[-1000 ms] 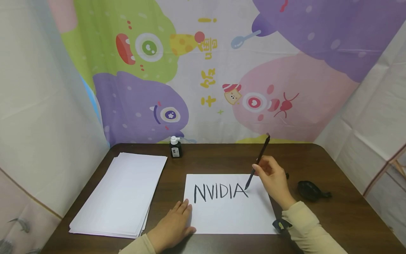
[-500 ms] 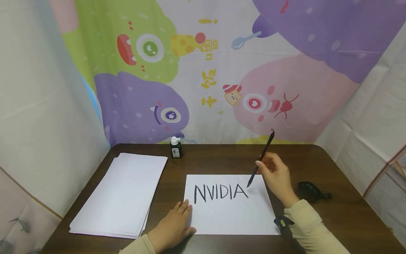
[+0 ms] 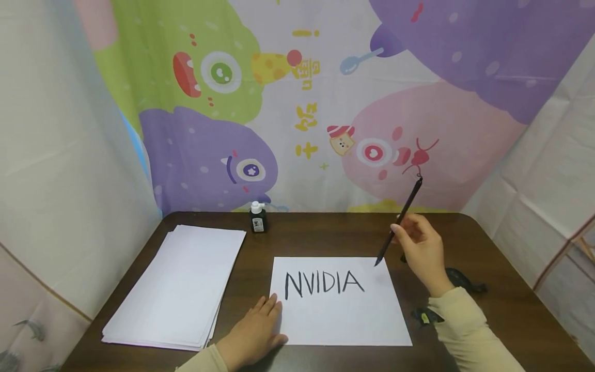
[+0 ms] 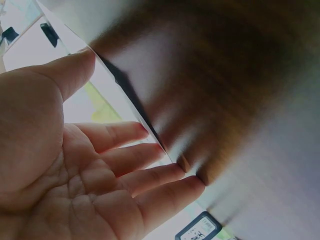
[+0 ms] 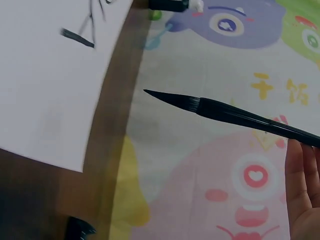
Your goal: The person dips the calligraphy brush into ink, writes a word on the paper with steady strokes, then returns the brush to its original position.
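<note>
My right hand (image 3: 425, 250) pinches a dark writing brush (image 3: 400, 219) between thumb and fingers, its handle leaning up to the right. In the right wrist view, the brush's pointed black bristles (image 5: 172, 100) show fully. The tip overlaps the upper right corner area of a white sheet (image 3: 344, 323) in the head view. Large black letters (image 3: 324, 283) on that sheet read "NVIDIA". My left hand (image 3: 254, 326) lies with fingers extended at the sheet's left edge, fingertips on the paper. From the left wrist view, its palm and straight fingers (image 4: 162, 197) are seen along the paper's edge.
A stack of white paper (image 3: 174, 287) lies on the left of the brown table (image 3: 321, 237). At the back stands a small black bottle (image 3: 257, 219) with a white cap. Beyond my right wrist sits a dark rounded object (image 3: 465, 280), partly hidden. A cartoon curtain (image 3: 307, 196) hangs behind.
My right hand has carried the brush up and to the right, away from the last letter "A". The left hand keeps its place at the sheet's edge.
</note>
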Available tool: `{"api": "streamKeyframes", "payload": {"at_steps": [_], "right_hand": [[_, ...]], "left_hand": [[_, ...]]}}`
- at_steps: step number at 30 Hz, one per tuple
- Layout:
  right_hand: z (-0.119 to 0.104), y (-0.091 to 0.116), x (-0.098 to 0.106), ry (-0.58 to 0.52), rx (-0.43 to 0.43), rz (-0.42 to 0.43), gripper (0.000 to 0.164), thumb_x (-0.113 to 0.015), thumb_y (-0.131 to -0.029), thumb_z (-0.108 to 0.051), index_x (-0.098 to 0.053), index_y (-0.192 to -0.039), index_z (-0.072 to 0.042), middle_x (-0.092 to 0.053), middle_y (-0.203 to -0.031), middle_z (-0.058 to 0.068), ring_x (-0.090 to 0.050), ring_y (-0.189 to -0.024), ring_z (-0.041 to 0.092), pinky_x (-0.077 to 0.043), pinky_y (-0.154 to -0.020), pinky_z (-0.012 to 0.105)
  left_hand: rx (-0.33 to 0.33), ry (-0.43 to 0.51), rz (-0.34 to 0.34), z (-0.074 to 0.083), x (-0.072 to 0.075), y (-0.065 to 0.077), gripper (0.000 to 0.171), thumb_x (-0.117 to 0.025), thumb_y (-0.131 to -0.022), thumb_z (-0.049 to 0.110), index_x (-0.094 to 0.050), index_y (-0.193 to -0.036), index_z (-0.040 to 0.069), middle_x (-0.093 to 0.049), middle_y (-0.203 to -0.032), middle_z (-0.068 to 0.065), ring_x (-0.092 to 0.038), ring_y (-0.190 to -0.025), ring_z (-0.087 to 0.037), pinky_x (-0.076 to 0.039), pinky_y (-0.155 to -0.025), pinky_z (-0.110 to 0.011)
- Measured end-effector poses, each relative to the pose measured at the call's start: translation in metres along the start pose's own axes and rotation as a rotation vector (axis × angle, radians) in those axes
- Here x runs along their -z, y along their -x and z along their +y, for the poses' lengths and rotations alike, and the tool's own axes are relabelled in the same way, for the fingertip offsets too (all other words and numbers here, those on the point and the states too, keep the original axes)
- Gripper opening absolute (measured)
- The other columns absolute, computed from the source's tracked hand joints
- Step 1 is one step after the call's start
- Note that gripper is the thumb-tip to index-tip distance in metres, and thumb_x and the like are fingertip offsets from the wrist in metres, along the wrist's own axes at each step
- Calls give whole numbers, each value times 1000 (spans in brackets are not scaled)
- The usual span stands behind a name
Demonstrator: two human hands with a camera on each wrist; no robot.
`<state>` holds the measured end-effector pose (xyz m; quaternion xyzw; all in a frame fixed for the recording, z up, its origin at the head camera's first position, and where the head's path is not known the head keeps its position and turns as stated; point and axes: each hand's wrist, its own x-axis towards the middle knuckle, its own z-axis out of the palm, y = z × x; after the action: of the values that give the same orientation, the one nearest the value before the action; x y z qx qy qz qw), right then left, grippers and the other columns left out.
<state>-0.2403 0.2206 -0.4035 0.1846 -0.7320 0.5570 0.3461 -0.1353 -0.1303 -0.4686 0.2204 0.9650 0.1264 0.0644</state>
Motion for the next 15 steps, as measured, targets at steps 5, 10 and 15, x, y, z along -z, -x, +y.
{"api": "streamKeyframes", "payload": {"at_steps": [5,10,15], "right_hand": [[-3,-12,10,28,46,37,20,-66,-82,17,-60,-100,14,-61,-79,-8,-60,-61,0,-53,-56,13],[-6,-22,18,30,47,54,20,-68,-83,13,-62,-101,13,-60,-78,-12,-60,-59,0,-52,-56,12],[-10,-30,25,87,34,68,20,-69,-84,10,-63,-103,11,-61,-78,-16,-60,-59,-2,-50,-56,9]], "left_hand": [[2,0,-6,0,0,0,71,-70,-87,39,-49,-137,-7,-45,-147,-28,-43,-134,-49,-44,-101,-62],[1,-2,2,-1,-1,-1,71,-70,-87,40,-49,-137,-7,-45,-147,-28,-44,-133,-50,-45,-99,-63],[3,0,6,-2,-3,-2,71,-70,-87,39,-50,-137,-7,-45,-147,-27,-43,-133,-49,-44,-100,-63]]}}
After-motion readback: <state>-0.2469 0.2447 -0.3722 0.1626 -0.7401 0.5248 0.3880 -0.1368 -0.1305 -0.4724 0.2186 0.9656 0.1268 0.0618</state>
